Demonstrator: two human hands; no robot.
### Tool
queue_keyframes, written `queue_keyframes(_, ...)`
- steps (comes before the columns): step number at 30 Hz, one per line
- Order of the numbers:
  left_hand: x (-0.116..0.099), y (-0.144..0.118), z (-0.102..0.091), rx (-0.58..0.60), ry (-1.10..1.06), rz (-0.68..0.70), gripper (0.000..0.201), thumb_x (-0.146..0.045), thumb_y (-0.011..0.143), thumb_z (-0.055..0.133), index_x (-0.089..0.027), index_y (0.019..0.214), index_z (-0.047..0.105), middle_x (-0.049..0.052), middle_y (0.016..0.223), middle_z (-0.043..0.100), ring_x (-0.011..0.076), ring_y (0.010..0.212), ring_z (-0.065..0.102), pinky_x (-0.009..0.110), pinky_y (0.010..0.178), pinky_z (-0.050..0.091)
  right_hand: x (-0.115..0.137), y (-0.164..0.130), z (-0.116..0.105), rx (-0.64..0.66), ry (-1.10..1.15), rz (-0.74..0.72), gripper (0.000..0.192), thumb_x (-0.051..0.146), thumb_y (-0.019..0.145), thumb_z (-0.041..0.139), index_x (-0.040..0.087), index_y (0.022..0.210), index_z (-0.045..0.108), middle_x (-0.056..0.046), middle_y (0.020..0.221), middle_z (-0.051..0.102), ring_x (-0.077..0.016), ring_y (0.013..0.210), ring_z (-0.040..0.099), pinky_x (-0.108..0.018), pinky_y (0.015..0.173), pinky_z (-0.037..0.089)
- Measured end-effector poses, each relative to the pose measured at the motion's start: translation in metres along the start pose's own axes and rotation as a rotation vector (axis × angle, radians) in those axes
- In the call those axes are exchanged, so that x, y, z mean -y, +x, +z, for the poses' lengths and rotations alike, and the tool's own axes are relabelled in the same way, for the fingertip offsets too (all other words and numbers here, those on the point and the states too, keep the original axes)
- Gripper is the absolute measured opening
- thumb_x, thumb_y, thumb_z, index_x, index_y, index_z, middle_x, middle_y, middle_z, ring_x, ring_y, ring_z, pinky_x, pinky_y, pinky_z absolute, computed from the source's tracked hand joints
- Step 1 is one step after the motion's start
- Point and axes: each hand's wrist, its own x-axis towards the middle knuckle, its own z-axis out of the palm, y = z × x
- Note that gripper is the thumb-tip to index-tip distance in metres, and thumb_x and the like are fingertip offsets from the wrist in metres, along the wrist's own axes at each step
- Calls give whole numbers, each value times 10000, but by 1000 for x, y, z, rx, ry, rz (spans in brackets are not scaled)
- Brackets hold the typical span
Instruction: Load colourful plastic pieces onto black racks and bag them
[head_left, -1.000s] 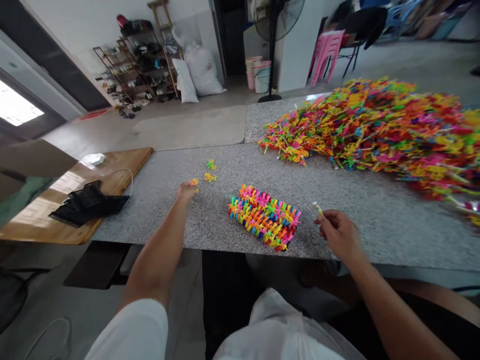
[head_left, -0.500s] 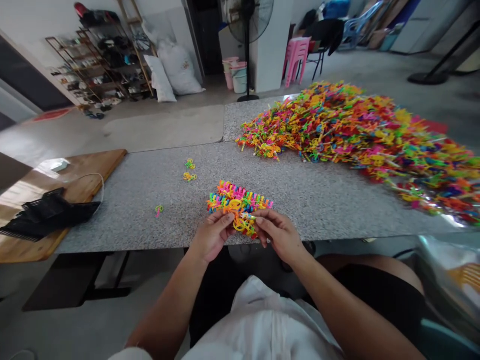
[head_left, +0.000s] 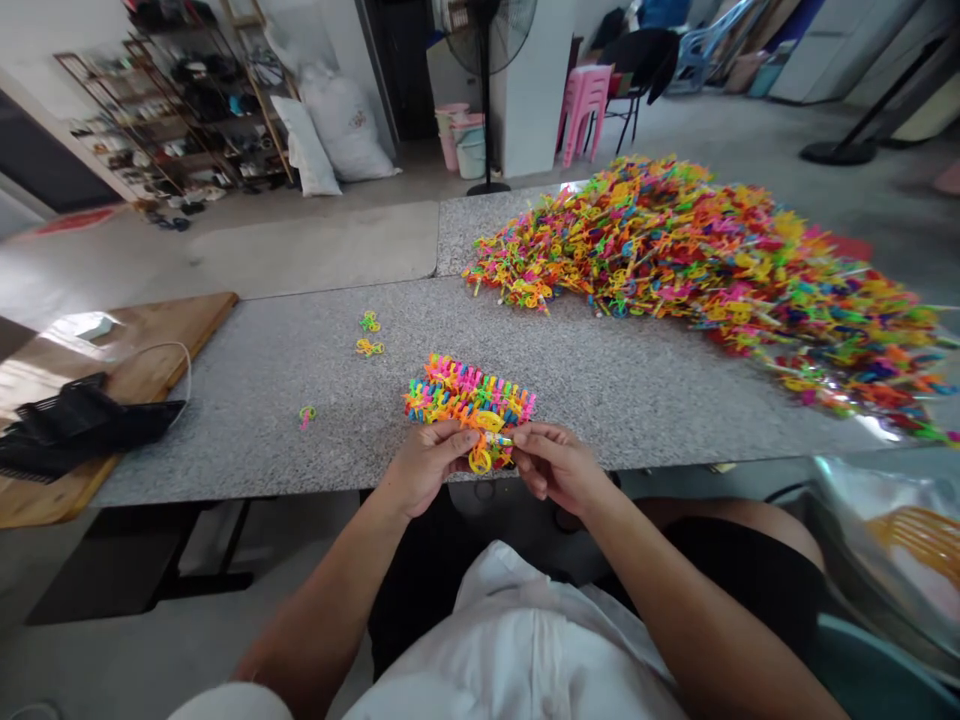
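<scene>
My left hand [head_left: 435, 462] pinches a small plastic toy [head_left: 481, 460] with yellow wheel-like rings and orange parts. My right hand [head_left: 556, 462] has its fingertips closed on the end of a thin, pale printed tube [head_left: 498, 439] that joins the toy. Both hands are close together just above the table's near edge. Right behind them lies a neat bundle of similar toys [head_left: 472, 385], packed in rows of pink, green, blue, yellow and orange. The fingers partly cover the toy's ends.
A large heap of bright plastic toys [head_left: 675, 250] spreads over the right of the speckled grey table [head_left: 300, 350]. Loose toys [head_left: 369, 347] lie to the left. A wooden board [head_left: 165, 345] holds a black rack-like object [head_left: 82, 425]. A standing fan [head_left: 487, 90] is beyond the table.
The toy between my hands has turned a little, its rings now sitting differently around the tube. My hands stay nearly in place; the whole view has shifted slightly.
</scene>
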Motion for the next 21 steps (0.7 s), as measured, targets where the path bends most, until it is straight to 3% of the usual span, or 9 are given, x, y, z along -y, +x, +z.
queue_keyframes(7,-3,-6,5,19,111,-27,456,-555,680,972,-169,851,801,53,817,750,153,690,662,252,613,546,2,-7,-7,38,47,113,361,460,759,936,194,839,705,69,591,599,-45,359,400,-170,322,312)
queue_keyframes(15,0,-20,20,-185,619,288,354,-490,879,770,-219,689,645,-28,630,563,136,598,488,266,579,369,-1,-21,2,-49,-2,8,364,489,781,928,198,797,711,41,625,619,-68,385,451,-201,343,372)
queue_keyframes(18,6,-24,25,-269,754,419,311,-418,920,716,-232,690,623,-16,653,583,156,631,504,287,621,369,-10,-23,1,-95,-94,-83,380,544,837,883,202,814,719,27,650,640,-81,408,488,-212,372,409)
queue_keyframes(21,14,-24,27,-256,810,455,295,-394,943,689,-238,699,632,7,694,613,179,684,546,299,683,409,-19,-30,-10,-112,-256,-121,405,605,900,811,205,920,753,8,703,671,-105,467,541,-230,421,456)
